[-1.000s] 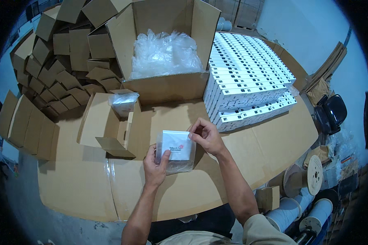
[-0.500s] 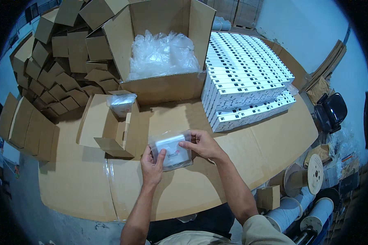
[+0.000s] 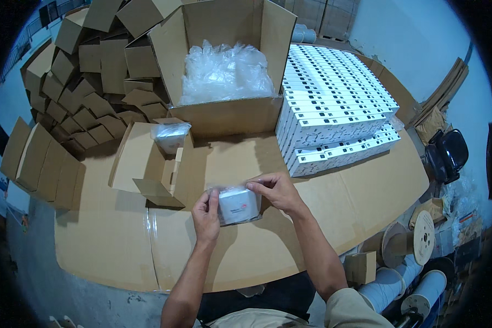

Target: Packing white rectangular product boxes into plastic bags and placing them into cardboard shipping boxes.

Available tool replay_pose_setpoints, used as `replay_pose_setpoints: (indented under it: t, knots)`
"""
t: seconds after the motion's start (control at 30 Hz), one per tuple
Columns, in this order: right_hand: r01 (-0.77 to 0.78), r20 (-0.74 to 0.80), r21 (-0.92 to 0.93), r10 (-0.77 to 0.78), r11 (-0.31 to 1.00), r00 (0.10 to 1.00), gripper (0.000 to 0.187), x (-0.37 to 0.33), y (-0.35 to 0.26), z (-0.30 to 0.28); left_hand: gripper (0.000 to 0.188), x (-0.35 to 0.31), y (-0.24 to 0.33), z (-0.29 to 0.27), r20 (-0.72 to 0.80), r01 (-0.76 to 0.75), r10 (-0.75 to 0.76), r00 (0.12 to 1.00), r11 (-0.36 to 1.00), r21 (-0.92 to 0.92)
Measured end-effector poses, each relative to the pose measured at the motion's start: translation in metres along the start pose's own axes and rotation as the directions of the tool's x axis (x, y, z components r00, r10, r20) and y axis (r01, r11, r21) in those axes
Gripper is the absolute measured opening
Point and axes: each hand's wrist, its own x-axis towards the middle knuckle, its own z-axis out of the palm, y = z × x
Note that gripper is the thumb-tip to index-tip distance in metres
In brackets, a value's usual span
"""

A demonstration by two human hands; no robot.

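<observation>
Between my two hands is a flat white boxy item in a clear plastic bag (image 3: 239, 205), held above the cardboard-covered table. My left hand (image 3: 206, 216) grips the bag's left side, thumb on top. At the upper right corner my right hand (image 3: 279, 192) pinches the bag's edge between thumb and fingers. Just to the left stands an open small cardboard box (image 3: 187, 175). A similar bagged white item (image 3: 170, 134) lies inside it at its far end. Behind my hands is a big open carton (image 3: 224, 117) full of clear plastic bags (image 3: 224, 74).
White flat boxes (image 3: 339, 134) stand in a large stack at the right back. Folded brown cartons (image 3: 44, 167) sit at the left edge, before a high pile of small cardboard boxes (image 3: 93, 104). Cable spools (image 3: 421, 238) and a black chair (image 3: 447, 156) are beyond the right edge.
The bagged item has turned flatter, and my left thumb has moved up its left edge. My right hand now pinches the bag's upper corner. The whole view has shifted slightly.
</observation>
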Motion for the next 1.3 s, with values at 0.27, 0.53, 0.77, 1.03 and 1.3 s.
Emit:
replay_pose_setpoints:
  t: [0.27,0.53,0.77,1.03,1.3]
  knots:
    - [0.157,-0.045,0.102,-0.153,0.982,0.987,0.025,0.001,-0.001,0.004,0.035,0.018,0.006,-0.002,0.071,-0.029,0.029,0.997,1.0,0.004]
    - [0.274,-0.124,0.107,-0.261,0.956,0.957,0.026,0.009,0.007,0.009,0.03,0.033,0.004,0.005,0.118,-0.08,0.104,0.988,0.978,-0.191]
    - [0.179,-0.062,0.137,-0.172,0.974,0.983,0.031,0.005,0.002,0.011,0.035,0.034,0.015,-0.002,0.227,-0.114,0.11,0.968,0.993,0.005]
    - [0.085,-0.002,-0.033,-0.085,0.996,0.996,0.025,0.002,0.001,0.0,0.014,0.039,0.018,-0.008,0.331,-0.007,0.001,0.944,1.0,0.015]
    - [0.195,-0.013,0.006,-0.195,0.981,0.981,0.02,0.003,0.0,0.0,0.014,0.04,0.015,-0.011,0.223,0.05,-0.049,0.974,0.999,0.005]
